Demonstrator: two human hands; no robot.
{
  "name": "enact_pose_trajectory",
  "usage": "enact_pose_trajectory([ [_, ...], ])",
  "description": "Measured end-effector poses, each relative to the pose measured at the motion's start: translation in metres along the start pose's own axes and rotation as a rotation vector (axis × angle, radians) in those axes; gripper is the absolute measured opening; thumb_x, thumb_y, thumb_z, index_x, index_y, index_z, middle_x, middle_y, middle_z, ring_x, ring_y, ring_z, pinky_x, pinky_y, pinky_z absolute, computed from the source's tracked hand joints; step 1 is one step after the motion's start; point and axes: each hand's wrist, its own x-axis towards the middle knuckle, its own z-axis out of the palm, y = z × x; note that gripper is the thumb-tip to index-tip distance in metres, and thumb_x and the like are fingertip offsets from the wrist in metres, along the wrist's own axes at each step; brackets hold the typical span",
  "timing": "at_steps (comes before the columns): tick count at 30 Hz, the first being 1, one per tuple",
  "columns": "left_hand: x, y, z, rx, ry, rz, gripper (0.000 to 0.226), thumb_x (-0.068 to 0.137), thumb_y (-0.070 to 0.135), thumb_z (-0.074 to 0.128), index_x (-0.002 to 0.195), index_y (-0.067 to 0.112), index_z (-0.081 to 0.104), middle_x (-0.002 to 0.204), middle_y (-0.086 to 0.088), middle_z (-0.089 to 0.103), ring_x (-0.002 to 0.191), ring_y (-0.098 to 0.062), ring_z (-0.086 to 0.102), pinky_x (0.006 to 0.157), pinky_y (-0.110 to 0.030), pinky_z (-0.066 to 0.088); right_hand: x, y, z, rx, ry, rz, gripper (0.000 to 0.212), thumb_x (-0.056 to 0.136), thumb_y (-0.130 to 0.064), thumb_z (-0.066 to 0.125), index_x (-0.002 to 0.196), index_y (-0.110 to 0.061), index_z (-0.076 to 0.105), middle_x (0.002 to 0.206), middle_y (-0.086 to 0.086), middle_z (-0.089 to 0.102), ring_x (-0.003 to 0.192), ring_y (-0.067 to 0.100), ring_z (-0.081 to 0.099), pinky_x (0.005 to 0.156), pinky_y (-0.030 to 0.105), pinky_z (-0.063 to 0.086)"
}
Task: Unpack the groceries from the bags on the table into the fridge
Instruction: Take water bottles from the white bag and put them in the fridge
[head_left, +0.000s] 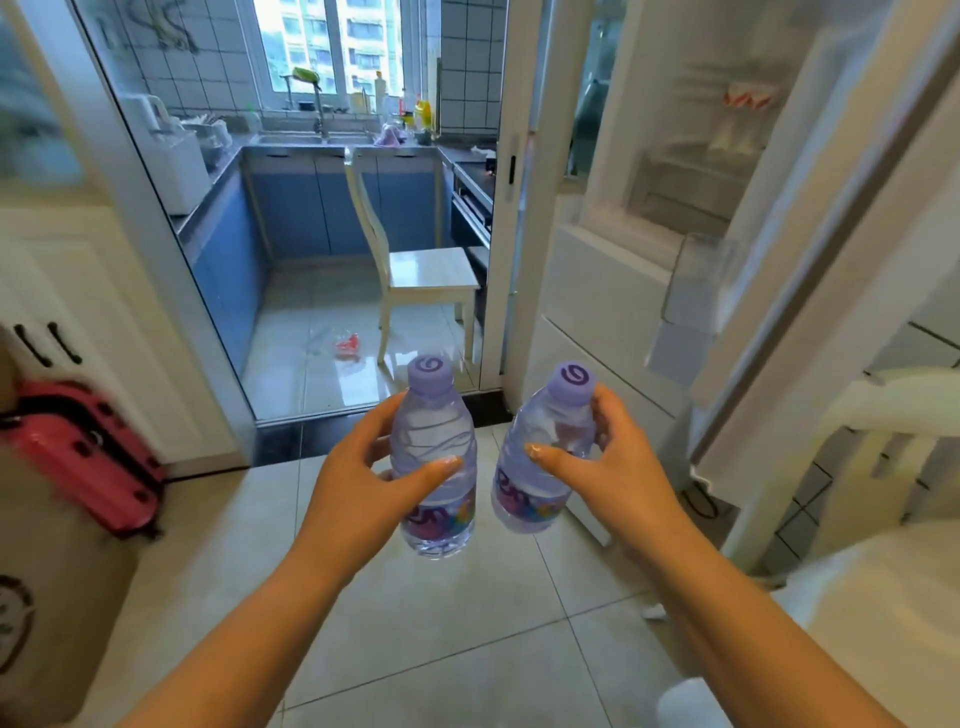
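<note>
The 2 water bottles, the left bottle (434, 467) and the right bottle (543, 457), are showing clear, glossy plastic with ribbed walls, matt lilac plastic caps and shiny printed labels. The floor tiles (441, 623) are gleaming smooth and glazed, and the white chair (415, 270) is looking like painted wood with a soft sheen. The fridge door (670, 171) is showing smooth white plastic, while the pink suitcase (88, 452) is looking like hard, glossy plastic.

Head-worn view, looking forward-down, close on hands (488, 467), edges blurred
</note>
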Motion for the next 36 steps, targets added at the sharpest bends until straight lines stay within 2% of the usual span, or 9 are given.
enact_pose_trajectory([
  [6,0.081,-0.024,-0.033,0.029,0.028,-0.012,0.062,0.059,0.04,0.074,0.116,0.045,0.051,0.111,0.02,0.061,0.098,0.003,0.059,0.064,-0.009,0.05,0.085,0.012,0.044,0.029,-0.001,-0.004,0.055,0.074,-0.015,0.077,0.112,-0.042,0.048,0.117,-0.011,0.059,0.107,0.006,0.057,0.087,0.025,0.05],
  [10,0.154,-0.038,-0.036,0.041,0.031,0.004,0.061,0.06,0.043,0.073,0.117,0.047,0.051,0.113,0.019,0.063,0.103,-0.004,0.06,0.081,-0.026,0.054,0.16,0.029,0.062,0.05,0.015,-0.023,0.057,0.073,-0.013,0.078,0.116,-0.036,0.049,0.115,-0.009,0.062,0.103,0.006,0.06,0.085,0.024,0.051],
  [12,0.195,-0.043,-0.032,0.03,0.042,0.021,0.057,0.06,0.042,0.073,0.111,0.051,0.05,0.108,0.026,0.061,0.098,0.005,0.059,0.077,-0.022,0.054,0.202,0.039,0.067,0.065,0.021,-0.04,0.057,0.072,-0.011,0.078,0.117,-0.033,0.05,0.113,-0.008,0.063,0.1,0.004,0.061,0.081,0.02,0.052],
  [16,0.283,-0.043,-0.02,0.037,0.047,0.032,0.049,0.062,0.04,0.071,0.103,0.053,0.047,0.1,0.034,0.053,0.087,0.014,0.055,0.06,-0.001,0.044,0.292,0.051,0.065,0.08,0.046,-0.053,0.057,0.073,-0.009,0.076,0.123,-0.018,0.051,0.108,-0.005,0.062,0.093,0.001,0.06,0.075,0.011,0.05],
  [22,0.405,-0.044,0.007,0.023,0.022,0.103,0.052,0.062,0.039,0.072,0.108,0.049,0.05,0.106,0.027,0.06,0.096,0.009,0.059,0.067,-0.004,0.047,0.409,0.061,0.04,0.071,0.139,-0.084,0.053,0.072,-0.008,0.076,0.115,-0.025,0.05,0.104,-0.005,0.062,0.095,0.008,0.06,0.078,0.015,0.05],
  [25,0.462,-0.049,0.033,0.008,-0.039,0.117,0.05,0.061,0.041,0.072,0.106,0.049,0.052,0.103,0.03,0.061,0.095,0.006,0.06,0.068,-0.004,0.047,0.452,0.072,0.018,0.054,0.232,-0.05,0.063,0.068,-0.014,0.081,0.123,-0.02,0.051,0.114,0.0,0.063,0.103,0.018,0.061,0.088,0.033,0.05],
  [28,0.524,-0.053,0.07,-0.067,-0.14,0.132,0.052,0.059,0.041,0.072,0.105,0.05,0.051,0.092,0.039,0.062,0.091,0.013,0.059,0.063,-0.005,0.046,0.489,0.082,-0.009,0.025,0.327,-0.031,0.071,0.058,-0.027,0.081,0.123,-0.022,0.053,0.115,-0.002,0.064,0.105,0.017,0.061,0.09,0.036,0.05],
  [31,0.586,-0.055,0.115,-0.134,-0.255,0.167,0.052,0.058,0.04,0.072,0.105,0.052,0.05,0.092,0.036,0.062,0.09,0.013,0.059,0.063,-0.005,0.047,0.524,0.088,-0.04,-0.048,0.449,-0.025,0.066,0.064,-0.018,0.084,0.123,-0.021,0.054,0.116,0.0,0.064,0.106,0.019,0.06,0.093,0.042,0.05],
  [36,0.688,-0.041,0.197,-0.277,-0.514,0.258,0.051,0.066,0.02,0.078,0.105,0.043,0.055,0.092,0.029,0.067,0.088,0.006,0.064,0.068,-0.01,0.048,0.581,0.088,-0.097,-0.131,0.655,-0.029,0.06,0.065,-0.018,0.083,0.116,-0.032,0.056,0.112,-0.006,0.066,0.102,0.011,0.062,0.086,0.031,0.05],
])
